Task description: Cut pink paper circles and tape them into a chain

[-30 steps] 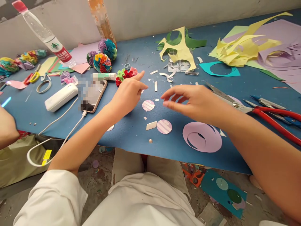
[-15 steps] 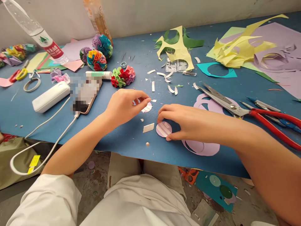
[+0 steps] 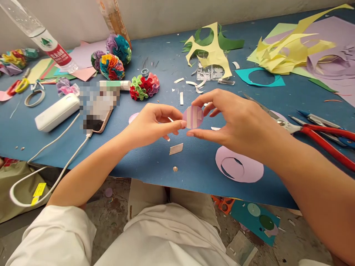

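Observation:
A small lilac paper circle (image 3: 193, 117) with pale tape strips across it is held up above the table, between both hands. My right hand (image 3: 230, 118) grips it by its edge, index finger at the top and thumb at the bottom. The thumb and index finger of my left hand (image 3: 155, 123) pinch its left edge. Just beyond my left hand, another lilac circle (image 3: 133, 117) lies partly hidden. A whitish strip (image 3: 176, 149) rests on the blue table below the held circle. Lilac paper with round cutouts (image 3: 240, 164) lies under my right wrist.
Large red-handled scissors (image 3: 310, 131) lie at the right, partly behind my right arm. Yellow paper scraps (image 3: 288, 51) are heaped at the back right. On the left are a phone (image 3: 104, 120), a white power bank (image 3: 57, 112), a cable and a bottle (image 3: 55, 51). Curled-paper balls (image 3: 112, 66) stand behind.
My right hand has lifted the striped lilac circle off the table, up and away from me. My left hand has moved right to its edge. The other circle now lies farther left.

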`<state>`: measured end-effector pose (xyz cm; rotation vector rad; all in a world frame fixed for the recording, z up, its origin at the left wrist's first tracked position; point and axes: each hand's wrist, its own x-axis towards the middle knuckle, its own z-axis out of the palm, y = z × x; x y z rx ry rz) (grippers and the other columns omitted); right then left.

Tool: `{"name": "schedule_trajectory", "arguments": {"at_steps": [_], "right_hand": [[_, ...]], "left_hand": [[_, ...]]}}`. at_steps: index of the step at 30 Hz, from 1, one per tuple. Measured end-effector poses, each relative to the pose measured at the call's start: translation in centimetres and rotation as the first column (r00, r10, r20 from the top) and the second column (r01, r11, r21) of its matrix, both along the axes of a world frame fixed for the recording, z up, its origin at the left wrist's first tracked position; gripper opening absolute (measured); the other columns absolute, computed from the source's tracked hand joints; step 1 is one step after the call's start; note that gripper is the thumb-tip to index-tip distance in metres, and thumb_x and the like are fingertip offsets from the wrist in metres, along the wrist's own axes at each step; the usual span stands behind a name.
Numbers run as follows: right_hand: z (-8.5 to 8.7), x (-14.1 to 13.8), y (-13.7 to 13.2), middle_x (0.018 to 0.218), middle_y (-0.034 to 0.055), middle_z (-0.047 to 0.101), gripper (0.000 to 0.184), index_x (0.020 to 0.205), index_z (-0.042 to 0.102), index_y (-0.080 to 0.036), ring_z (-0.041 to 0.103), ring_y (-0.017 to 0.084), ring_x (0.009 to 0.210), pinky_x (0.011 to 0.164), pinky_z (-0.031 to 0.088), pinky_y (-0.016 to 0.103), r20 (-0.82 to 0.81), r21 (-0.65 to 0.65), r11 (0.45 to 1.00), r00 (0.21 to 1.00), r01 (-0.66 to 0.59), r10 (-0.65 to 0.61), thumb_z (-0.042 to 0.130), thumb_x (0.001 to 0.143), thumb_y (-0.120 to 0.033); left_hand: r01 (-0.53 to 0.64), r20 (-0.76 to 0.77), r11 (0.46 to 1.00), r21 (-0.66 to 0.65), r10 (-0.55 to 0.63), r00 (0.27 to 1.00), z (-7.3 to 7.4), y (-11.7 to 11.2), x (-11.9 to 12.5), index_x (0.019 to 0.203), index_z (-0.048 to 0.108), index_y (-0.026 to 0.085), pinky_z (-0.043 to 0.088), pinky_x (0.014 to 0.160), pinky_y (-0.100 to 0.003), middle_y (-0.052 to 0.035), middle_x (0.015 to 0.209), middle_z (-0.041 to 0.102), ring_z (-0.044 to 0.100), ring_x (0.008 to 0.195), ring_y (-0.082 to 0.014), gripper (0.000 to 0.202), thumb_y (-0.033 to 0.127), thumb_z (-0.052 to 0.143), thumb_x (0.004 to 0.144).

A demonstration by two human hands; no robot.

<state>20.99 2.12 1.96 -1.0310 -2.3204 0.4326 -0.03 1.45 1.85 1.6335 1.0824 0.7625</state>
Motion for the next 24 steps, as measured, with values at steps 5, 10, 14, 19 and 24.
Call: {"name": "schedule_trajectory", "arguments": {"at_steps": [5,10,14,19,24], "right_hand": [[0.3,-0.5,-0.3,0.111,0.0046,0.066,0.049,0.118,0.058,-0.025,0.065,0.021,0.089,0.077,0.056,0.036,-0.274,-0.154,0.987,0.958,0.044,-0.085,0.073,0.076,-0.047],[0.7,-0.9,-0.4,0.088,0.0013,0.069,0.033,0.106,0.061,-0.025,0.067,0.019,0.081,0.07,0.057,0.033,-0.46,-0.462,0.884,0.87,-0.067,-0.175,0.073,0.076,-0.034],[0.6,-1.1,-0.2,0.086,-0.0016,0.07,0.033,0.097,0.063,-0.028,0.067,0.019,0.085,0.076,0.057,0.034,-0.552,-0.53,0.833,0.811,-0.16,-0.196,0.078,0.069,-0.031],[0.5,-1.2,-0.4,0.075,-0.0013,0.066,0.011,0.08,0.064,-0.023,0.065,0.016,0.075,0.072,0.055,0.033,-0.478,-0.479,0.875,0.857,-0.069,-0.194,0.071,0.075,-0.03],[0.6,-1.3,-0.8,0.072,0.0001,0.066,0.014,0.08,0.066,-0.019,0.062,0.014,0.067,0.063,0.05,0.029,-0.348,-0.366,0.93,0.924,0.021,-0.157,0.06,0.084,-0.03]], "left_hand": [[-0.079,0.028,0.997,0.006,0.079,0.996,0.0,0.1,0.2,0.078,0.068,0.015,0.053,0.048,-0.016,0.0,0.067,0.067,0.068,0.064,-0.0115,0.018,0.033,0.071,0.077],[-0.085,0.112,0.996,0.008,0.084,0.99,0.1,0.1,0.3,0.077,0.064,0.015,0.053,0.047,-0.016,0.0007,0.07,0.067,0.067,0.061,-0.0099,0.019,0.034,0.07,0.079],[-0.094,0.159,0.995,0.016,0.091,0.983,0.1,0.2,0.2,0.079,0.062,0.016,0.051,0.045,-0.016,0.001,0.073,0.067,0.066,0.061,-0.0099,0.021,0.036,0.067,0.082],[-0.117,0.094,0.987,0.113,0.106,0.99,-0.5,0.3,0.0,0.085,0.06,0.018,0.053,0.05,-0.019,0.0004,0.079,0.066,0.066,0.064,-0.0104,0.02,0.038,0.063,0.085],[-0.251,0.003,0.695,0.673,0.337,0.941,-1.3,0.4,-0.3,0.099,0.058,0.023,0.055,0.083,-0.034,-0.0042,0.11,0.065,0.063,0.1,-0.0184,0.027,0.038,0.071,0.08]]}}
